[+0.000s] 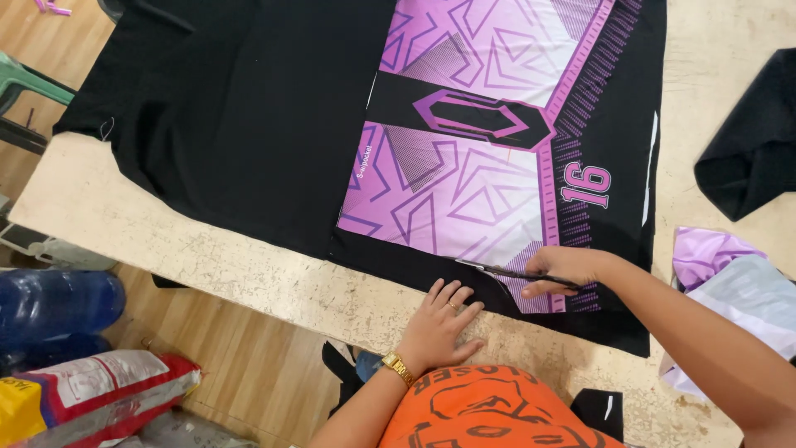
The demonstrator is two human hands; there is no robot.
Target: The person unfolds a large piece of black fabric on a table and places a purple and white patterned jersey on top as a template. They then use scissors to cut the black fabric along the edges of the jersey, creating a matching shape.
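The printed fabric panel, purple star pattern on black, lies flat across the upper middle of the frame, and my scissors are into its lower edge, blades pointing left along the black border just under the purple print. My right hand is closed around the scissor handles at the lower right of the panel; my left hand lies flat with its fingers spread on the black cloth just left of the blades, pressing it to the table. I judge the cut only partly made: a short slit shows near the blades, and the long run of border toward the left looks uncut. A plain black cloth lies beside the panel in the upper left, another dark piece sits at the right edge, and pale purple scraps are heaped at the lower right. Sacks stand on the floor at the lower left.
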